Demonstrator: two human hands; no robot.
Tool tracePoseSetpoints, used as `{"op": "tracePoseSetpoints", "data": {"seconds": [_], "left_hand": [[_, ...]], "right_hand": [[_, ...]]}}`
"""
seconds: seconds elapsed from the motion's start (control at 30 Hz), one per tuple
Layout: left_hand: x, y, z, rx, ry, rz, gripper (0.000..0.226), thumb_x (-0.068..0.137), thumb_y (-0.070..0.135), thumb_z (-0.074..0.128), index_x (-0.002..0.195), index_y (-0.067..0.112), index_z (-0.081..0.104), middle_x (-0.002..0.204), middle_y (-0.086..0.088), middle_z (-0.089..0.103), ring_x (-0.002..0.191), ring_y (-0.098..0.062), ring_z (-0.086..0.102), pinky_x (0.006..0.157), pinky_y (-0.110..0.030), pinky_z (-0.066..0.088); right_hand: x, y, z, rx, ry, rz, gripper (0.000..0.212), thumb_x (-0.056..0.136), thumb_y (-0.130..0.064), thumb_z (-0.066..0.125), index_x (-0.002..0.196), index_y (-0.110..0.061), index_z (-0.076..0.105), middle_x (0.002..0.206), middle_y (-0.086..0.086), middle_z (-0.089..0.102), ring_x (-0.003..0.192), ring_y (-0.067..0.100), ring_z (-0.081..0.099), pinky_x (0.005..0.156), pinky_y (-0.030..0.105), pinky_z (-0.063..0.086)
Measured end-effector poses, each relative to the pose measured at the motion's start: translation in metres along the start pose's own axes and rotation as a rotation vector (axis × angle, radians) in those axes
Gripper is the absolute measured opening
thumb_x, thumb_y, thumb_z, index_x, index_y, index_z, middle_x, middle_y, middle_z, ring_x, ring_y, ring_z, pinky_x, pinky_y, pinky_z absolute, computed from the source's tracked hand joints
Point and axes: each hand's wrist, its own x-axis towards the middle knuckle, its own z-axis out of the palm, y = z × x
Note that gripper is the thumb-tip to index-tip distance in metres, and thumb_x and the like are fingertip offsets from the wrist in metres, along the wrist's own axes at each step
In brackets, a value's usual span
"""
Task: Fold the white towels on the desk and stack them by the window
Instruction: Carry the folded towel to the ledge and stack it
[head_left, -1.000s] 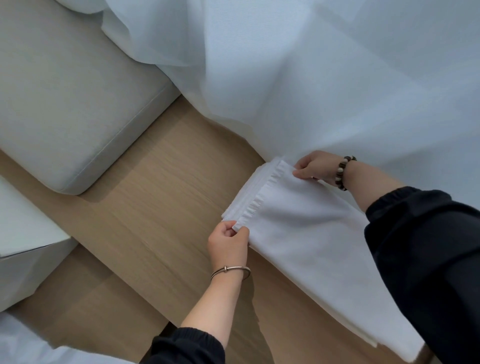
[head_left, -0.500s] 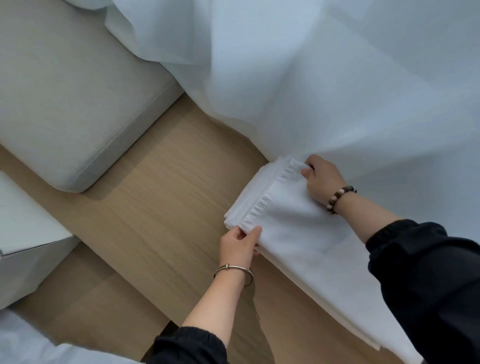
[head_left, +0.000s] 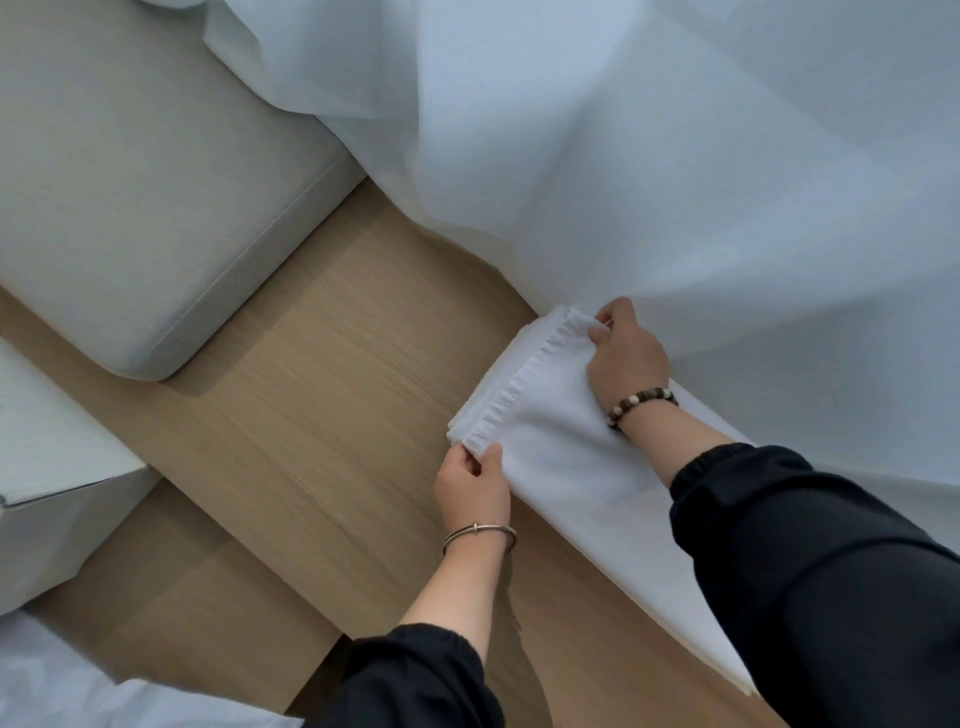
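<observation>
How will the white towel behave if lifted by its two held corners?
Probably floppy: the white towel lies flat and its hem ruffles between the left hand and right hand. Likely light, since fingertip pinches hold it.

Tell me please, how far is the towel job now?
Done: several folded layers lie stacked under the top towel, beside the curtain on the wooden desk. In hand: the left hand pinches its near corner and the right hand grips its far corner, lining the edge up. Left: letting go; the white cloth at the bottom left may be more towels, I cannot tell.
</observation>
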Motion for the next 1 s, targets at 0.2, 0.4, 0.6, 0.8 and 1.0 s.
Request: {"op": "tracePoseSetpoints", "data": {"seconds": [0.2, 0.4, 0.6, 0.8, 1.0], "left_hand": [[-0.006, 0.0, 0.006, 0.124, -0.008, 0.008, 0.025, 0.085, 0.045, 0.064, 0.074, 0.022, 0.063, 0.069, 0.011, 0.063, 0.062, -0.004, 0.057, 0.051, -0.017, 0.039], [0.003, -0.003, 0.003, 0.089, -0.077, -0.037, 0.016, 0.09, 0.032, 0.062, 0.083, 0.018, 0.066, 0.08, 0.005, 0.066, 0.073, -0.013, 0.061, 0.062, -0.022, 0.05], [0.007, 0.003, 0.008, 0.03, -0.041, -0.079, 0.024, 0.094, 0.031, 0.055, 0.071, 0.024, 0.06, 0.072, 0.007, 0.061, 0.064, -0.008, 0.056, 0.051, -0.016, 0.041], [0.003, 0.003, -0.003, 0.206, 0.082, 0.076, 0.038, 0.088, 0.028, 0.064, 0.06, 0.009, 0.046, 0.084, -0.001, 0.047, 0.062, -0.009, 0.045, 0.056, -0.021, 0.033], [0.006, 0.011, -0.002, 0.153, 0.128, 0.218, 0.017, 0.086, 0.011, 0.063, 0.074, 0.0, 0.058, 0.102, -0.004, 0.048, 0.066, -0.002, 0.048, 0.058, -0.005, 0.032]], "right_hand": [[0.005, 0.017, -0.019, -0.193, 0.055, 0.058, 0.037, 0.1, -0.04, 0.027, 0.077, -0.014, 0.042, 0.057, 0.0, 0.042, 0.053, 0.024, 0.04, 0.048, 0.029, 0.019], [0.007, 0.019, -0.013, -0.407, -0.106, -0.017, 0.057, 0.099, -0.05, 0.012, 0.072, -0.015, 0.048, 0.063, 0.001, 0.045, 0.065, 0.026, 0.046, 0.061, 0.031, 0.031], [0.009, 0.023, -0.011, -0.297, 0.012, 0.096, 0.049, 0.102, -0.044, 0.017, 0.084, -0.012, 0.049, 0.072, 0.007, 0.049, 0.068, 0.027, 0.046, 0.062, 0.033, 0.032], [-0.031, 0.066, -0.041, -0.327, 0.015, 0.04, 0.047, 0.101, -0.039, 0.02, 0.075, -0.015, 0.051, 0.067, 0.008, 0.052, 0.065, 0.028, 0.047, 0.058, 0.032, 0.032], [-0.031, 0.067, -0.043, -0.398, 0.007, 0.107, 0.06, 0.102, -0.042, 0.018, 0.076, -0.01, 0.062, 0.079, 0.013, 0.065, 0.066, 0.028, 0.048, 0.06, 0.031, 0.03]]}}
